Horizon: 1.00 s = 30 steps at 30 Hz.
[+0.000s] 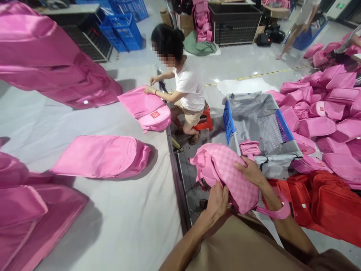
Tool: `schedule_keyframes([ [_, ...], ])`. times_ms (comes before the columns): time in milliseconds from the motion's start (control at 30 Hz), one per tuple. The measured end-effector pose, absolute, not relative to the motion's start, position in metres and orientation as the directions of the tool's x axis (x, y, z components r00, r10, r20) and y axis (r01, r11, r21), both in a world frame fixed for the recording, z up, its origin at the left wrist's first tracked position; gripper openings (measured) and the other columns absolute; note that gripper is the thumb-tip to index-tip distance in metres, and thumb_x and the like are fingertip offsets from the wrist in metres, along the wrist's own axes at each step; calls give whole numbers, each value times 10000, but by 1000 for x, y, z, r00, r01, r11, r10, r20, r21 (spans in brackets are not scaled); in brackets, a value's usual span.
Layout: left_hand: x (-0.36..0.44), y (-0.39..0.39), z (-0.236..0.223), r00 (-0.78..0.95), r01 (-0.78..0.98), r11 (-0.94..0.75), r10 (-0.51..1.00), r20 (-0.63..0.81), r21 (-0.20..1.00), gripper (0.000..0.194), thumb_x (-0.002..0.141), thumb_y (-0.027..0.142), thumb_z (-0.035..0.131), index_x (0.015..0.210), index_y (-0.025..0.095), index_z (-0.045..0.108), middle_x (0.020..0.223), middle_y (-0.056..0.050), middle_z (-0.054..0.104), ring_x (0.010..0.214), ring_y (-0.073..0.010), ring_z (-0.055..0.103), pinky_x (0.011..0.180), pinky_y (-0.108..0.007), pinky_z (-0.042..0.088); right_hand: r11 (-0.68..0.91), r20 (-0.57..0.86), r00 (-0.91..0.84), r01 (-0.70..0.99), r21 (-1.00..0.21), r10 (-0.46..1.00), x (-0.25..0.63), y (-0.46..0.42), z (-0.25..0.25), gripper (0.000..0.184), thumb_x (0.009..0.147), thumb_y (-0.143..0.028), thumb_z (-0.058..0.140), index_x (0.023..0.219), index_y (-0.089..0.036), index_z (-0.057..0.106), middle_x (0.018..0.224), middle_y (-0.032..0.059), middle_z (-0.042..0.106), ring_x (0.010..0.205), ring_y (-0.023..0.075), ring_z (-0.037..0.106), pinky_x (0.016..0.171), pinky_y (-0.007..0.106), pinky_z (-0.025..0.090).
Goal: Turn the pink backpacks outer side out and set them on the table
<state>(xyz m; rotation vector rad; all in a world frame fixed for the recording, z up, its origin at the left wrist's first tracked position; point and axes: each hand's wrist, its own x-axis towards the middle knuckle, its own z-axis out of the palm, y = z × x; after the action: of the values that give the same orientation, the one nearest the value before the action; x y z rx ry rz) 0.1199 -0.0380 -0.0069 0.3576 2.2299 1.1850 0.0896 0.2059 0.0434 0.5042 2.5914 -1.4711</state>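
A pink backpack (232,177) with a checked panel is held up in front of my body, beyond the table's edge. My left hand (217,201) grips its near left side, with the fingers bent into the fabric. On its upper right side, my right hand (250,171) is closed around the edge, thumb toward the checked panel. A pink strap (278,210) hangs across my right forearm. The far side of the backpack is hidden. Close beyond my right hand, a small folded pink piece (249,148) lies at the rim of a lined crate (234,141).
On the pale table (141,226) lie a flat pink backpack (101,156) and tall pink stacks (56,60). A co-worker (188,82) on a red stool (204,119) handles another pink backpack (146,109). Red bags (332,203) and a pink heap (318,116) lie right.
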Motion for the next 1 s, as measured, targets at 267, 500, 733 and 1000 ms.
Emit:
schedule_keyframes([
  [267, 126, -58, -64, -767, -361, 434, 364, -528, 825, 957, 971, 951, 306, 1264, 117, 672, 1036, -203, 797, 938, -373, 787, 899, -507, 640, 402, -404, -823, 554, -729, 400, 110, 150, -17, 994, 868, -662, 853, 1718, -298, 489, 1626, 137, 684, 1447, 411, 690, 1193, 585, 562],
  [500, 109, -51, -64, -813, -377, 342, 322, -485, 861, 729, 1009, 870, 389, 1174, 187, 583, 866, -144, 787, 723, -334, 784, 763, -459, 633, 542, -360, -838, 542, -642, 411, 92, 151, -17, 655, 974, -799, 709, 1342, -258, 735, 1247, 158, 848, 1208, 389, 797, 995, 454, 595],
  [733, 121, -56, -70, -790, -402, 385, 313, -527, 831, 892, 933, 1017, 328, 1202, 193, 540, 729, -73, 728, 637, -325, 743, 670, -433, 574, 585, -403, -844, 536, -609, 353, 106, 159, -25, 805, 995, -852, 641, 1529, -249, 631, 1393, 167, 807, 1299, 409, 771, 1019, 459, 570],
  [1000, 111, -50, -68, -785, -431, 391, 281, -551, 813, 751, 916, 816, 551, 1293, 167, 549, 959, -139, 793, 812, -323, 786, 731, -414, 600, 735, -322, -873, 484, -476, 366, 119, 161, -38, 576, 1094, -740, 592, 1197, -212, 796, 1136, 179, 864, 1100, 373, 822, 909, 392, 543],
])
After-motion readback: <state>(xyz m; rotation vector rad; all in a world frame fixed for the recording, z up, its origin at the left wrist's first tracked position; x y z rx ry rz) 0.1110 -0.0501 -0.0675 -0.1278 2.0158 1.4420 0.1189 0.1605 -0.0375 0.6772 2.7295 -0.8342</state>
